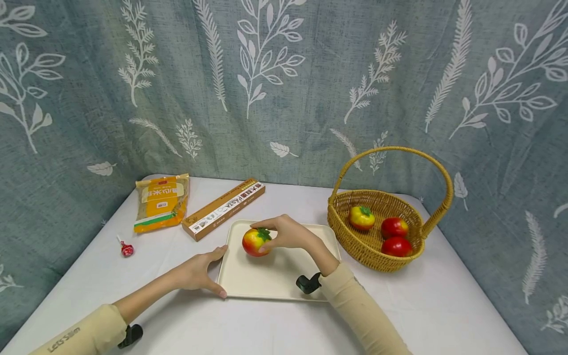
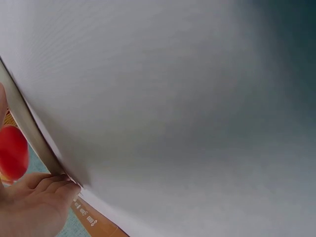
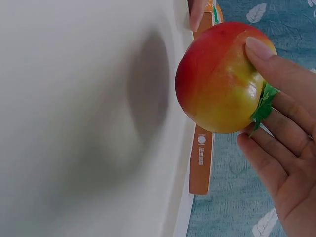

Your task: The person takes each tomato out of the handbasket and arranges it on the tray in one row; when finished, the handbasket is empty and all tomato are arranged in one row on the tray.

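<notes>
The right hand (image 1: 288, 232) pinches the held fruit (image 1: 252, 244) between thumb and fingers, above the left part of the tray (image 1: 284, 283); a gap and a shadow beneath the fruit show in the right wrist view. The left hand (image 1: 197, 272) is spread, thumb at the tray's near-left corner and fingertips against its left edge, grasping nothing. Risk, in my judgement: the fruit's smooth, round skin could slip from a fingertip pinch and roll across the tray; the raised rim looks low and may not stop it. Uneven pressure from the left hand could shift or tip the tray. Containers: the basket (image 1: 366, 259), right of the tray, holds one leafy yellow-and-red fruit (image 1: 360, 219) and two red fruits (image 1: 394, 228). Beyond the tray's far-left corner, the box (image 1: 226, 209) hides its contents; the bag (image 1: 160, 202), farther left of the tray, has contents I cannot identify.
</notes>
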{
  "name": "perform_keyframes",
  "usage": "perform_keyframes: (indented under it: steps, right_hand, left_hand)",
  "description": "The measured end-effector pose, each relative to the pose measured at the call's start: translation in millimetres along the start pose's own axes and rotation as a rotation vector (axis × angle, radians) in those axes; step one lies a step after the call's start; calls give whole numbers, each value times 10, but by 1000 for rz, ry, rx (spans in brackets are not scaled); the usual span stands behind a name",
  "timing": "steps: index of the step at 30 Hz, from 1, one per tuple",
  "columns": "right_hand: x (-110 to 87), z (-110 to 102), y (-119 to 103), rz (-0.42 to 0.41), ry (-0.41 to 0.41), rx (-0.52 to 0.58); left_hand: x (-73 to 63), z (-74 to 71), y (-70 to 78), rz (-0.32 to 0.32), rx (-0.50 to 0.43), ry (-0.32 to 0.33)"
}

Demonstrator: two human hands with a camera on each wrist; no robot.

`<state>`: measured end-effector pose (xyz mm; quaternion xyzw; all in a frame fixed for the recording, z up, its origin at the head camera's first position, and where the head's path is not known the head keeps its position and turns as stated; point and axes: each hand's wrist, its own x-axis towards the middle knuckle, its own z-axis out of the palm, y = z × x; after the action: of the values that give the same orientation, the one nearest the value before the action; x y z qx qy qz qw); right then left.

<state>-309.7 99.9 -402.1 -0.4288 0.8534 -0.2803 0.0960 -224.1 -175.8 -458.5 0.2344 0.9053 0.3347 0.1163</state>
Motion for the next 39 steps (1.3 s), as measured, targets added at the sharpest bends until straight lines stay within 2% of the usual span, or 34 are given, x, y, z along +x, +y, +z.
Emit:
perform_keyframes:
  steps: [9, 17, 26, 33, 39]
  right_hand:
    - [189, 108, -77, -28, -44, -96]
    - [257, 142, -120, -22, -59, -146]
    - [245, 194, -83, -30, -68, -138]
    - [204, 177, -49, -6, -65, -153]
    - [186, 194, -31, -28, -54, -154]
  left_hand:
    - [0, -3, 3, 1, -1, -2]
    - [-1, -12, 14, 6, 0, 1]
    - [-13, -13, 4, 15, 7, 1]
    - [-9, -11, 6, 9, 25, 4]
    - [-3, -5, -9, 4, 12, 6]
